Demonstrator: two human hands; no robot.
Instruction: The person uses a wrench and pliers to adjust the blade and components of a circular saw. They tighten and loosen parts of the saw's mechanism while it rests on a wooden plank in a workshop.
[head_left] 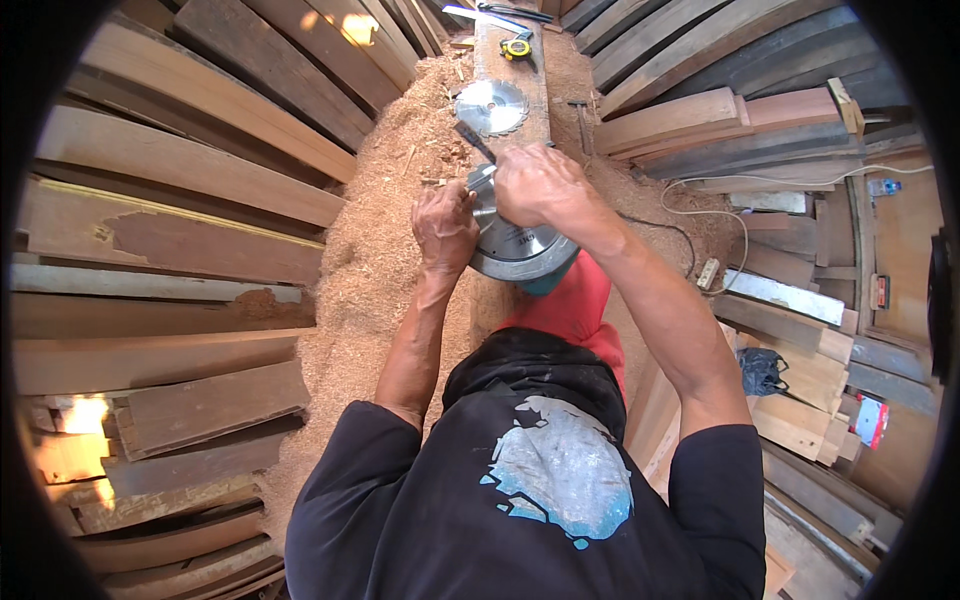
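Fingers of the left hand [445,225] and right hand [540,185] are curled at the circular saw [520,250], by the red trousers [580,320]; what is pinched cannot be told, contact being hidden. Sawdust [372,260] is flanked by stacked planks [190,165].

Narrow wooden plank [538,95], round saw blade [503,112] on it, yellow-black tape measure [515,48] beyond.
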